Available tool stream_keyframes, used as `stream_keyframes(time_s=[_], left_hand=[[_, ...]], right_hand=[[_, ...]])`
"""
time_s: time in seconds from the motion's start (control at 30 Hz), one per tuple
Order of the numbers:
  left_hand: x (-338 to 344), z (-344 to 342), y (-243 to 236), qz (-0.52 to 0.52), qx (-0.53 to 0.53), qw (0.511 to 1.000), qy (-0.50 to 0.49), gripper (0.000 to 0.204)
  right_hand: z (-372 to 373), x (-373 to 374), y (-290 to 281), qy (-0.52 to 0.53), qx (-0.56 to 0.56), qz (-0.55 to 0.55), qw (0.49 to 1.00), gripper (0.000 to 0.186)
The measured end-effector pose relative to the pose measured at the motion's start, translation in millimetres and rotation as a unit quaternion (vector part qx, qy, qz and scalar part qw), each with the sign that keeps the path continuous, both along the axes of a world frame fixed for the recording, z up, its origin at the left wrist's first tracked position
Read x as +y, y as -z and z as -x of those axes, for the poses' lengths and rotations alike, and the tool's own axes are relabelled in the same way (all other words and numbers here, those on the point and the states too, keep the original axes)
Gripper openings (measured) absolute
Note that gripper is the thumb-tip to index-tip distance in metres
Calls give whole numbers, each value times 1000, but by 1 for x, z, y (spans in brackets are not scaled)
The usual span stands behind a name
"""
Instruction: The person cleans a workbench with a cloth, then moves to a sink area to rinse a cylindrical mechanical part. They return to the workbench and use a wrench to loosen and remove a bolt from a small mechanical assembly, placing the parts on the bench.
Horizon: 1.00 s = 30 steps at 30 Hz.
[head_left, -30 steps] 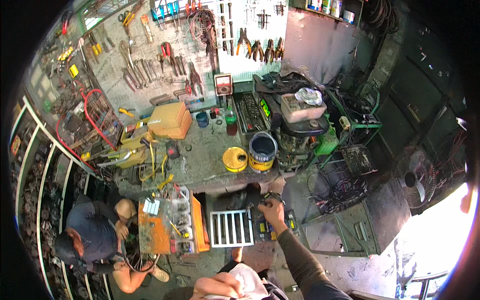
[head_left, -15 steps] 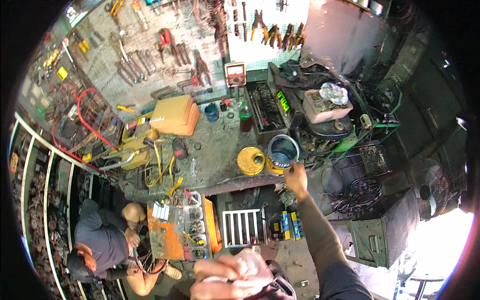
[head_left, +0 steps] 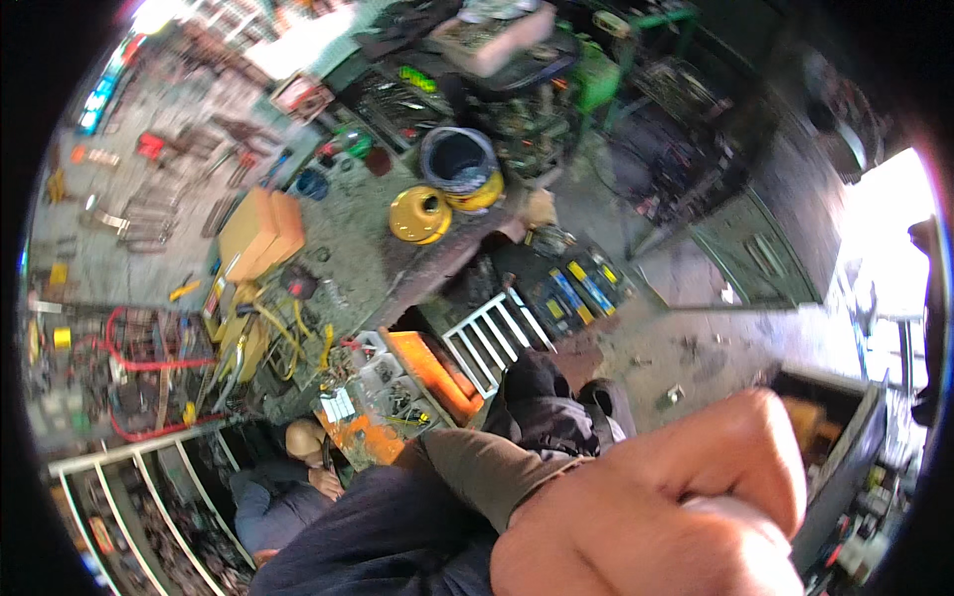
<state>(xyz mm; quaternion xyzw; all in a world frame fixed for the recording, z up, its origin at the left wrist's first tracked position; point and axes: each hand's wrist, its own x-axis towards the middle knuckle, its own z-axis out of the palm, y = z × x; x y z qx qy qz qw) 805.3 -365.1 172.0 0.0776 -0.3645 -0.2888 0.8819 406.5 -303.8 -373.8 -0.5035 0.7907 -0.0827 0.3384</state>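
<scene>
Large and close at the lower right, my left hand (head_left: 616, 507) reaches across from a dark blue sleeve and a brown arm cover. Its fingers are curled around a pale cloth (head_left: 740, 512), only partly showing. My right hand does not show clearly. Farther off, a grey-rimmed tub (head_left: 459, 159) with dark contents sits on a yellow container (head_left: 480, 194) at the workbench edge. Beside it stands a round yellow can (head_left: 420, 216) with a dark opening on top. No hand touches either of them.
The workbench (head_left: 373, 253) carries a cardboard box (head_left: 260, 233). Below are an orange-topped stand with parts trays (head_left: 388, 372), a white slatted rack (head_left: 497, 343) and blue-yellow boxes (head_left: 571, 293). A co-worker (head_left: 288, 497) crouches at lower left. A metal cabinet (head_left: 755, 253) stands right.
My view has swung right and tilted. My right hand has left the tub rim and gone from clear view. My left hand with the cloth has moved right and closer.
</scene>
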Motion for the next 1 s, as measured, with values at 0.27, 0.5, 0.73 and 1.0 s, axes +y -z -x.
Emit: stream_keyframes(time_s=[0.27,0.5,0.73,1.0], left_hand=[[12,145,-11,11,-20,975,222,31],[27,209,-18,-40,-87,952,291,41],[32,321,-38,-60,-13,902,427,34],[-34,355,-14,7,-35,896,443,35]], right_hand=[[19,63,-2,104,-163,1,981,40],[34,103,-34,158,-151,-29,975,35],[122,235,43,337,-160,-61,926,36],[123,201,9,368,-165,-99,910,30]])
